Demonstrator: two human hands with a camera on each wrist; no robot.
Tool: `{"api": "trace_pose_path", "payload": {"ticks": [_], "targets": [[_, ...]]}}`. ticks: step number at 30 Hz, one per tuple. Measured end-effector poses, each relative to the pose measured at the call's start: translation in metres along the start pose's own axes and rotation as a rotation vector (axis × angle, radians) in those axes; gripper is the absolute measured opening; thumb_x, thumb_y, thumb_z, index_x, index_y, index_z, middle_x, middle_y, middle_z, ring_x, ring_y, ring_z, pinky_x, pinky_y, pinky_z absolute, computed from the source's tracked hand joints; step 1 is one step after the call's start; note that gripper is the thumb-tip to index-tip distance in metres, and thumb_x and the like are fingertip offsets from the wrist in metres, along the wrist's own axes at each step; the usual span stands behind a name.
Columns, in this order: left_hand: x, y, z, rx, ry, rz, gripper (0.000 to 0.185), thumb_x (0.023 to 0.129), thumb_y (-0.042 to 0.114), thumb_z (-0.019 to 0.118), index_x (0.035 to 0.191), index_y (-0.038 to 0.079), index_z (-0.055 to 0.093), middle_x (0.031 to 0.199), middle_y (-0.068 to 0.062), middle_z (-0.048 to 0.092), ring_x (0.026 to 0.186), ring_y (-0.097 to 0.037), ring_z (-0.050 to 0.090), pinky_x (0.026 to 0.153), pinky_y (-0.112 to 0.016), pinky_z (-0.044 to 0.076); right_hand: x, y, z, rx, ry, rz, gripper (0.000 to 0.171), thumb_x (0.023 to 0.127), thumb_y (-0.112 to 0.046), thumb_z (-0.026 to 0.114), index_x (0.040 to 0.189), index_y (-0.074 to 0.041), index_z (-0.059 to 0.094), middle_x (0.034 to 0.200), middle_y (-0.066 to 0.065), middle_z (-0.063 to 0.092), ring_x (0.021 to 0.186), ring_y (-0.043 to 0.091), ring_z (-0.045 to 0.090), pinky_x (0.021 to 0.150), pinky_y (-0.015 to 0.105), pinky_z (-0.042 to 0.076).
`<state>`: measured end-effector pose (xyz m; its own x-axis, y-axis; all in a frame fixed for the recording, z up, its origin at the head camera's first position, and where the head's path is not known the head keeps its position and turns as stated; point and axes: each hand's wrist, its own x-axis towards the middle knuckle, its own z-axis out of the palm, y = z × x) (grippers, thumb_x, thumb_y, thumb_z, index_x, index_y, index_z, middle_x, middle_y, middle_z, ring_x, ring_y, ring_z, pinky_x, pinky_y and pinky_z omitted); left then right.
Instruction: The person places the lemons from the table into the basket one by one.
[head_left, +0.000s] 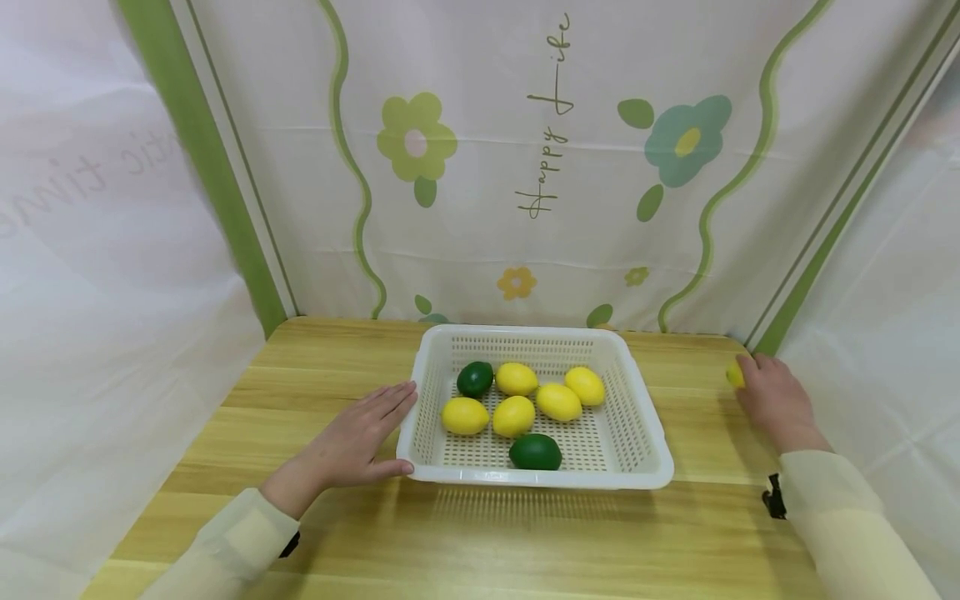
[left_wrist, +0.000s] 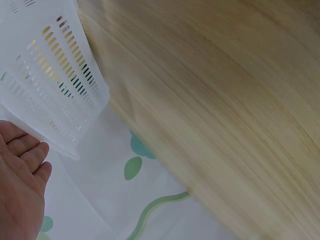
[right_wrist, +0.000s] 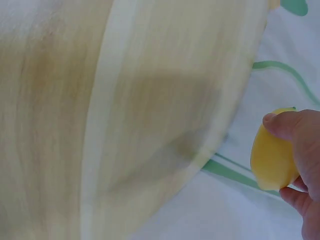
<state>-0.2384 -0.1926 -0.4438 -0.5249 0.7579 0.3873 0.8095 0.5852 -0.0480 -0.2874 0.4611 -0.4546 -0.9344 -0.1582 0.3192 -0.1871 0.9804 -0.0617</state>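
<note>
A white perforated basket [head_left: 536,480] stands on the wooden table, holding several yellow lemons [head_left: 465,416] and two dark green lemon-shaped fruits [head_left: 536,452]. My left hand [head_left: 367,437] rests against the basket's left rim, fingers straight and thumb at the near corner. In the left wrist view, the left hand [left_wrist: 22,175] has its fingertips right at the rim. Far to the right, near the table's back right corner, my right hand [head_left: 776,400] grips another yellow lemon [right_wrist: 274,155], with thumb and fingers around it in the right wrist view. The palm hides part of that lemon.
The wooden table [head_left: 315,533] ends just behind the basket, against a hanging fabric curtain [head_left: 480,233] with printed flowers. More white fabric [head_left: 885,350] hangs close beside the right arm, and another sheet [head_left: 112,333] hangs at the left.
</note>
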Motion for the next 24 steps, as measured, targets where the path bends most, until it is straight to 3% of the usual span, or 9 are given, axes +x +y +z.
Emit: {"api": "trace_pose_path", "payload": {"ticks": [7, 17, 24], "targets": [[0.0, 0.001, -0.001, 0.0, 0.001, -0.003, 0.094, 0.092, 0.071, 0.038, 0.143, -0.008, 0.039, 0.151, -0.021, 0.035, 0.137, -0.033, 0.036, 0.11, -0.049, 0.032, 0.004, -0.019, -0.012, -0.036, 0.034, -0.045, 0.055, 0.08, 0.002, 0.065, 0.129, 0.013, 0.042, 0.121, 0.044, 0.041, 0.11, 0.06, 0.038, 0.095, 0.07, 0.033], [0.0, 0.001, -0.002, -0.006, -0.003, -0.006, 0.094, 0.091, 0.07, 0.04, 0.144, -0.008, 0.039, 0.151, -0.021, 0.035, 0.138, -0.033, 0.036, 0.109, -0.049, 0.033, 0.01, -0.056, -0.033, -0.096, 0.207, -0.173, 0.054, 0.069, 0.006, 0.074, 0.117, 0.012, 0.049, 0.113, 0.039, 0.049, 0.102, 0.056, 0.047, 0.088, 0.065, 0.041], [0.0, 0.0, -0.001, -0.004, -0.001, -0.005, 0.094, 0.091, 0.07, 0.04, 0.144, -0.008, 0.039, 0.15, -0.021, 0.036, 0.137, -0.033, 0.036, 0.109, -0.05, 0.033, 0.015, -0.076, -0.043, -0.106, 0.274, -0.229, 0.057, 0.065, 0.007, 0.077, 0.117, 0.011, 0.052, 0.11, 0.037, 0.051, 0.1, 0.053, 0.049, 0.084, 0.062, 0.045]]}}
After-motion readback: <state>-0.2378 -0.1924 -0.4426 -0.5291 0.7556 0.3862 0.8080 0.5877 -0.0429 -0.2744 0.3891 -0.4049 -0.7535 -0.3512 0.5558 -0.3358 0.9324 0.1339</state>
